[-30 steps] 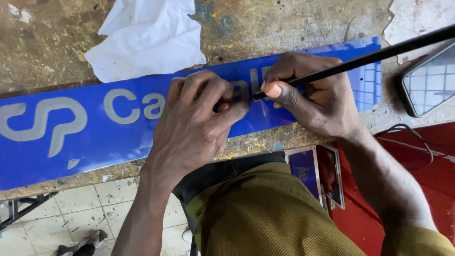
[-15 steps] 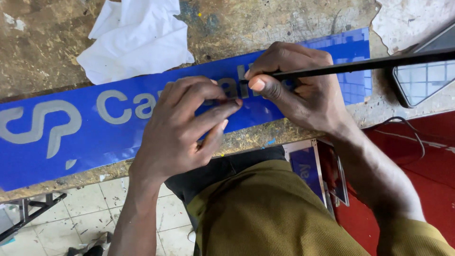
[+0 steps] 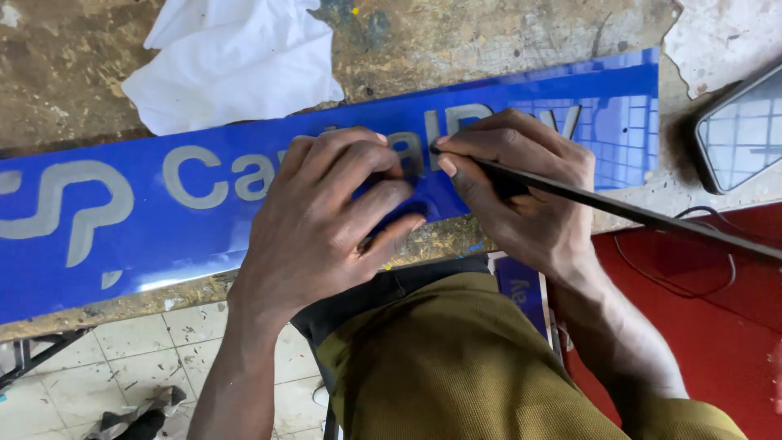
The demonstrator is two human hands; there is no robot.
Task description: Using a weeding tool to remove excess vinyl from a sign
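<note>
Blue sign strip (image 3: 204,236) under both hands

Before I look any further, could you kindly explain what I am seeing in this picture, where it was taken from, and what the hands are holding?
There is no machine here: these are a person's two bare hands, filmed by a camera worn on their head and looking down, so you also see their olive-clad lap near the bottom.

Across a worn, paint-stained workbench lies a long blue sign strip with grey letters on it. The left hand rests flat on the strip, fingers spread over the letters. The right hand holds a thin black tool in a pen-like grip, its tip against the strip by the letters; what kind of tool it is I cannot tell.

Behind the strip lies a crumpled white cloth. At the right edge sits a dark device with a glossy screen, above a red surface with a thin cable.
</note>
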